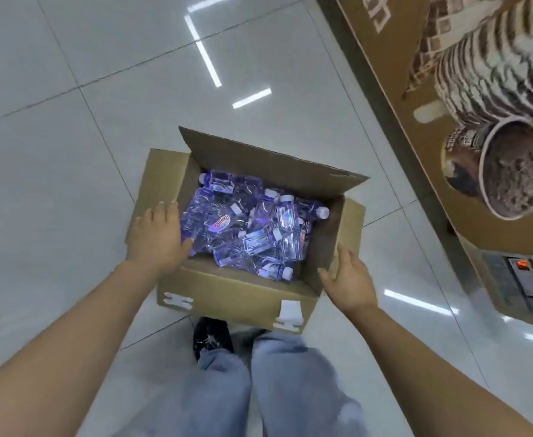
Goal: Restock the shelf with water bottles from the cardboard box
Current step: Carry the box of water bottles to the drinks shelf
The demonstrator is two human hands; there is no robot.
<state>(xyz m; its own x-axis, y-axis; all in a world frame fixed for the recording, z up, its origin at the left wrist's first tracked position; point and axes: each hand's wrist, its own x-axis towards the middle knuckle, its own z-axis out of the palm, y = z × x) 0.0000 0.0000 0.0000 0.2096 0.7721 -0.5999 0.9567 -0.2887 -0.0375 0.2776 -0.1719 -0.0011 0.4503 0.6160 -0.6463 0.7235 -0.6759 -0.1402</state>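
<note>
Left hand laid flat on the box's left flap, fingers straight and spread a little, thumb reaching over the inner edge toward the bottles; nothing gripped. Right hand just beside the box's right wall near the front corner, fingers relaxed and slightly bent, palm turned toward the cardboard; touching or a hair apart, cannot tell. Nothing held there either.

Between the two hands, the open box on the tiled floor, all flaps folded outward, far flap standing tilted up. Inside, a loose heap of small clear bottles with white caps, lying every which way, tinted violet-blue in this light. One label near the left hand with red lettering on an oval patch, too blurred to read; other labels likewise unreadable. White tape scraps stuck on the front face of the box, at both lower corners.

Below the box, blue jeans and a black shoe, toe touching the box's front.

To the right, a brown display with large white characters at its top edge, partly cropped and not legible, and a picture of a stacked cup with dark filling. Lower on it, a small grey panel with an orange-red spot.
</note>
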